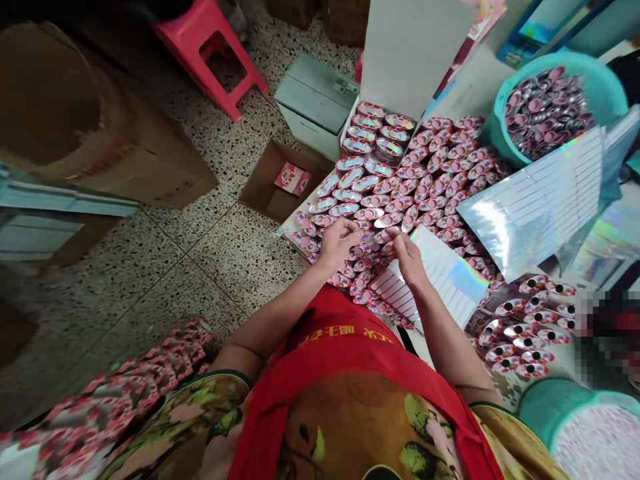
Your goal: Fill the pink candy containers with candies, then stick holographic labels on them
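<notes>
Rows of small oval pink-and-silver pieces (400,180) cover the table (470,87) in front of me. My left hand (337,241) is curled over the near rows with its fingertips pinched on one of the oval pieces. My right hand (406,252) is also closed, pinching something small just above a shiny holographic sticker sheet (443,273) that lies under its wrist. What the right fingers hold is too small to name. The two hands are close together, almost touching.
A larger holographic sheet (545,200) lies to the right. A teal basin (595,87) of oval pieces stands at the back right, another teal tub (550,403) near right. An open white box (415,53) holds stacked pieces. On the floor: cardboard boxes (265,187), a pink stool (215,47).
</notes>
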A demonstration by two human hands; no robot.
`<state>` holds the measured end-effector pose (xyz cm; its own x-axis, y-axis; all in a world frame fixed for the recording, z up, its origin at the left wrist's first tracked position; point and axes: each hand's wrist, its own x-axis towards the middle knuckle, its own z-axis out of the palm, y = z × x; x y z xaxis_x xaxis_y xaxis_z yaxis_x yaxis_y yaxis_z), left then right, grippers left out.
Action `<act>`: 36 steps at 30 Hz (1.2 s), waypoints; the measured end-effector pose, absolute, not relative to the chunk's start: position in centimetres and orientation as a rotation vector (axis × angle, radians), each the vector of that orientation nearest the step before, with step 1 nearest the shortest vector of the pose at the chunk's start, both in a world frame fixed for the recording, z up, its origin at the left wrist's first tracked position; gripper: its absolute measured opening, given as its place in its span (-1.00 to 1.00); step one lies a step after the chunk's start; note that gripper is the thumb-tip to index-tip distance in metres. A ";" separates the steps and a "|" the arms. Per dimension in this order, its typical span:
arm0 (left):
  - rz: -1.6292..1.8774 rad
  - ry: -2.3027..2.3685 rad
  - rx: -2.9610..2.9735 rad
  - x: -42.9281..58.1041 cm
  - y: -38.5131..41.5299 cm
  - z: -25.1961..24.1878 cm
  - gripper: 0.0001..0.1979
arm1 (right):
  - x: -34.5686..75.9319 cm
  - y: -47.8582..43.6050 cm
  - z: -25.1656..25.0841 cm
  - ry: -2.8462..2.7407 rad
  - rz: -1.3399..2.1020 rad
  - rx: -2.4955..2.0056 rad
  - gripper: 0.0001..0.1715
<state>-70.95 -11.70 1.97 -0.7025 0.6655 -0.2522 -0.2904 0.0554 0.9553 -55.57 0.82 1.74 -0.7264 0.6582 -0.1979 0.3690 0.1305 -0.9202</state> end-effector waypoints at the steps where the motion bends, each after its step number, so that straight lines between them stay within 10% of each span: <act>1: 1.744 1.635 0.369 -71.2 -12.3 2.0 -0.77 | -56.2 -0.4 1.7 -2.105 1.786 -1.007 -0.24; 11: 1.628 1.748 0.065 -74.8 -21.0 -1.3 -0.76 | -62.6 -8.8 -1.2 -2.072 2.142 -1.107 -0.34; 36: 0.508 2.588 0.949 -86.7 -18.7 -4.7 -0.89 | -74.5 -11.3 -2.5 -2.506 1.138 -1.744 -0.67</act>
